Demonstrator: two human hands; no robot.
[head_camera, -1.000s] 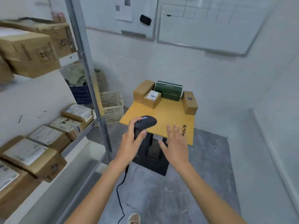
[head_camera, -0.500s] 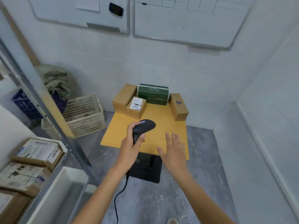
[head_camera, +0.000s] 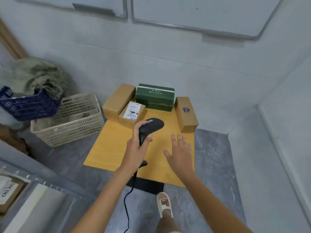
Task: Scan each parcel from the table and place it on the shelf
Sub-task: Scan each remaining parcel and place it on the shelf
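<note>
My left hand (head_camera: pixel 135 152) grips a black corded scanner (head_camera: pixel 151 127) over the yellow table (head_camera: pixel 109 152), its head pointing toward the parcels. My right hand (head_camera: pixel 180 153) hovers open above the table's right half, fingers spread, holding nothing. At the table's far edge stand several parcels: a long brown box (head_camera: pixel 117 101) at the left, a small brown box with a white label (head_camera: pixel 132 113) just ahead of the scanner, a green box (head_camera: pixel 154 96) at the back and a brown box with a blue sticker (head_camera: pixel 186 113) at the right. The metal shelf (head_camera: pixel 33 172) shows at the lower left.
A beige slatted basket (head_camera: pixel 70 120) and a blue crate (head_camera: pixel 28 106) with a cloth sack on top stand on the floor left of the table. A labelled parcel (head_camera: pixel 9 192) lies on the shelf. My sandalled foot (head_camera: pixel 164 205) is by the table's black base. Whiteboards hang on the wall.
The view has swung right and down, away from the shelf and closer to the table. Both hands now reach over the table, nearer the parcels; the scanner stays in my left hand.
</note>
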